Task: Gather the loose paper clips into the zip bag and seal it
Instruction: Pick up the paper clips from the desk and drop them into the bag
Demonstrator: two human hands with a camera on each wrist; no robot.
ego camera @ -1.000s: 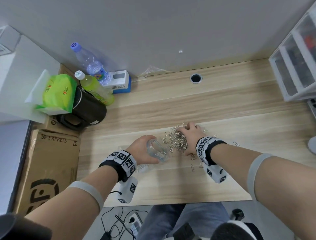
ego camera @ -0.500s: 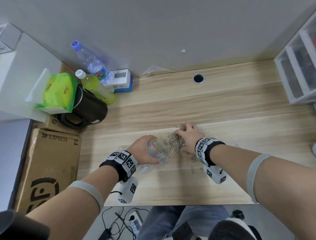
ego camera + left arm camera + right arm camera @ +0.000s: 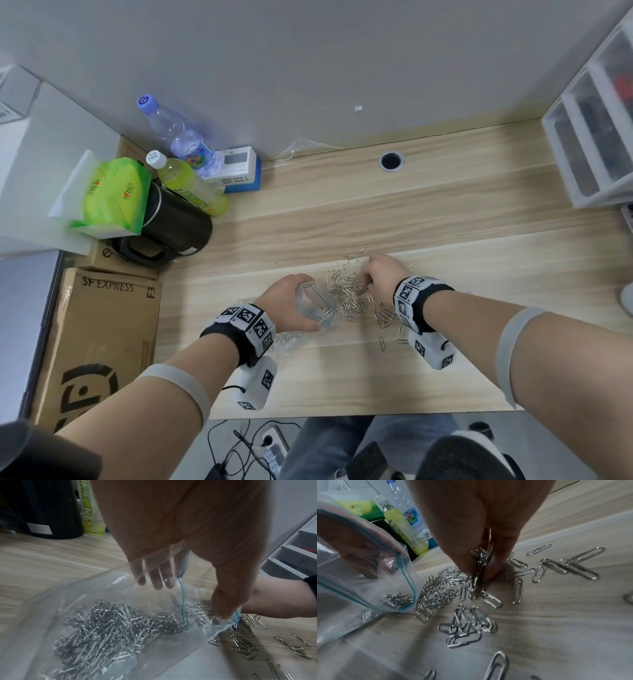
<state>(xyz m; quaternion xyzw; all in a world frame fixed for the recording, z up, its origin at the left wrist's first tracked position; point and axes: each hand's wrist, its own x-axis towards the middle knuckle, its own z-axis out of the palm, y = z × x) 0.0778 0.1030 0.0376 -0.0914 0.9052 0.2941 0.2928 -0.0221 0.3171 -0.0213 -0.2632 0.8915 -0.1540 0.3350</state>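
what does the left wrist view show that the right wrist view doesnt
Only the left wrist view shows the big heap of paper clips already inside the zip bag and the drawer unit.

Only the right wrist view shows the right hand pinching a bunch of clips, plus the water bottle.

Both show the left hand holding the bag open, loose clips and the desk.

On the desk (image 3: 445, 212), the left hand (image 3: 284, 308) holds the open bag (image 3: 315, 305) beside the clips (image 3: 349, 291), where the right hand (image 3: 382, 277) rests with curled fingers.
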